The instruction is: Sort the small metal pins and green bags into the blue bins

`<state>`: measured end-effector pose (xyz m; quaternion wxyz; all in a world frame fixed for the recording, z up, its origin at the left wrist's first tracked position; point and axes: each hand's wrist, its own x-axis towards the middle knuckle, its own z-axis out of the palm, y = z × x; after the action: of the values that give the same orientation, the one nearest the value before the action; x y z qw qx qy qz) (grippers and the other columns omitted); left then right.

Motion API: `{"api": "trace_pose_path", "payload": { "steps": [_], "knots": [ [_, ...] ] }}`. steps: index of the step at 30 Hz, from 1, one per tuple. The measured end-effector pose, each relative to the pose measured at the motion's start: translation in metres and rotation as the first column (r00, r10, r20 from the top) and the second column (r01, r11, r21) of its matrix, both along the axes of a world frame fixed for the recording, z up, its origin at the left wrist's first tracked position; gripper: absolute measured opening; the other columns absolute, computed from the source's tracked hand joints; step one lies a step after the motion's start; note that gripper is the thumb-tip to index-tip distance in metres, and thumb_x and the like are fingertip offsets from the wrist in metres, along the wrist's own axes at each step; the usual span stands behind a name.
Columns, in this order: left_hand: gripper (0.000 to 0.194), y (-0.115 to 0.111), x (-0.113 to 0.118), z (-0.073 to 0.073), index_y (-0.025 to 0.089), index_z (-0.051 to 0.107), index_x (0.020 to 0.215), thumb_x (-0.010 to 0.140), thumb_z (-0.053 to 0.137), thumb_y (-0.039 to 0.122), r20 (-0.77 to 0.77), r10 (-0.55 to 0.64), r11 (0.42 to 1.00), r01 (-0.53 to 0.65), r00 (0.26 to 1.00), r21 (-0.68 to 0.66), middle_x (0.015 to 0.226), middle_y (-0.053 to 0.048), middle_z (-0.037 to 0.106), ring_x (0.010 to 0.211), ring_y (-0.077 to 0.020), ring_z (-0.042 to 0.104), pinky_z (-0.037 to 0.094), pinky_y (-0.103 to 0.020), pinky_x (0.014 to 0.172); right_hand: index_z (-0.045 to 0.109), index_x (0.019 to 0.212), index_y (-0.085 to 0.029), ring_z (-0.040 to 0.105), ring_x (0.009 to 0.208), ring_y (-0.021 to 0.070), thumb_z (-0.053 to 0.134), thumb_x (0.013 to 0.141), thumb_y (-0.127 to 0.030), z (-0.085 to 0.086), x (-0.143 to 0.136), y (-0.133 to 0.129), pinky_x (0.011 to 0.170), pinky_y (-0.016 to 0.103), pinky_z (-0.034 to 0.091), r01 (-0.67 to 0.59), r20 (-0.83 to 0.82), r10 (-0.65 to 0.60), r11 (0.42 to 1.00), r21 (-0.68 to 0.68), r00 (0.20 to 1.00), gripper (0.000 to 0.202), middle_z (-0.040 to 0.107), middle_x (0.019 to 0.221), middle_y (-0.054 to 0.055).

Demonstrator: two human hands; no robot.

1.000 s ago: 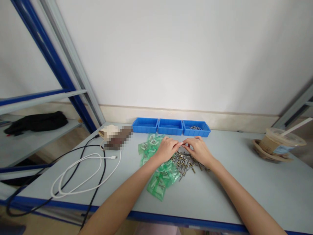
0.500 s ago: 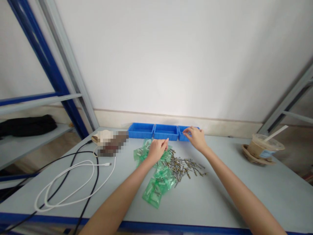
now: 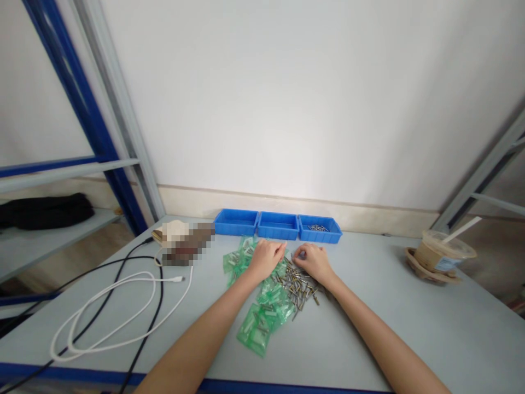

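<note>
My left hand [image 3: 266,259] is closed above the green plastic bags [image 3: 256,328], its fingers curled in; anything inside them is hidden. Beside it, my right hand [image 3: 315,262] reaches down at the far side of a loose pile of silver and brass-coloured screws [image 3: 301,290]. Thumb and forefinger of that hand come together in a pinch, and what they hold is too small to make out. Small screws also show through the green bags. Behind the hands, the right blue bin [image 3: 320,236] has several screws in it.
A middle blue bin [image 3: 278,234] and a left blue bin [image 3: 235,227] stand in the same row by the wall. White cable [image 3: 110,345] and black cables lie at left. A drink cup [image 3: 441,254] with a straw sits in a cardboard holder at right.
My right hand has come from the right blue bin back down to the screw pile, leaving the screws in that bin visible. My left hand has shifted slightly right and down.
</note>
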<state>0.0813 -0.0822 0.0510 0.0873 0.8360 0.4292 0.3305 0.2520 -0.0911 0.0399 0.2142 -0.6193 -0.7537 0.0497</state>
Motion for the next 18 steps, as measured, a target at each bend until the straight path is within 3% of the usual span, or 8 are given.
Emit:
{"api": "trace_pose_path", "payload": {
  "steps": [9, 15, 18],
  "knots": [
    [0.037, -0.003, 0.002, -0.001, 0.015, 0.057, 0.063, 0.091, 0.036, 0.029, -0.138, 0.004, 0.991, 0.014, 0.99, 0.133, 0.064, -0.002, 0.061, 0.064, -0.0146, 0.054, 0.034, -0.029, 0.07, 0.064, 0.079, -0.021, 0.06, 0.076, 0.0158, 0.052, 0.074, -0.021, 0.003, 0.023, -0.009, 0.071, 0.029, 0.033, -0.007, 0.037, 0.007, 1.0, -0.001, 0.999, 0.013, 0.068, 0.084, 0.0],
    [0.037, -0.002, 0.003, -0.003, 0.015, 0.057, 0.063, 0.091, 0.036, 0.028, -0.148, -0.008, 0.989, 0.029, 0.989, 0.142, 0.064, -0.002, 0.061, 0.064, -0.0145, 0.054, 0.033, -0.03, 0.071, 0.062, 0.092, -0.022, 0.059, 0.088, 0.0216, 0.054, 0.076, -0.048, -0.006, 0.024, -0.005, 0.07, 0.03, 0.036, 0.111, 0.0, -0.111, 0.99, 0.088, 0.994, 0.032, 0.065, 0.091, 0.005],
    [0.037, -0.002, 0.003, -0.003, 0.016, 0.057, 0.064, 0.091, 0.037, 0.028, -0.168, -0.003, 0.989, 0.028, 0.986, 0.146, 0.065, -0.002, 0.062, 0.065, -0.0146, 0.054, 0.033, -0.029, 0.072, 0.065, 0.088, -0.022, 0.057, 0.092, 0.0246, 0.059, 0.074, -0.045, -0.007, 0.017, -0.005, 0.072, 0.033, 0.036, 0.132, 0.049, -0.135, 0.99, 0.051, 0.99, 0.028, 0.065, 0.095, 0.007]
  ]
}}
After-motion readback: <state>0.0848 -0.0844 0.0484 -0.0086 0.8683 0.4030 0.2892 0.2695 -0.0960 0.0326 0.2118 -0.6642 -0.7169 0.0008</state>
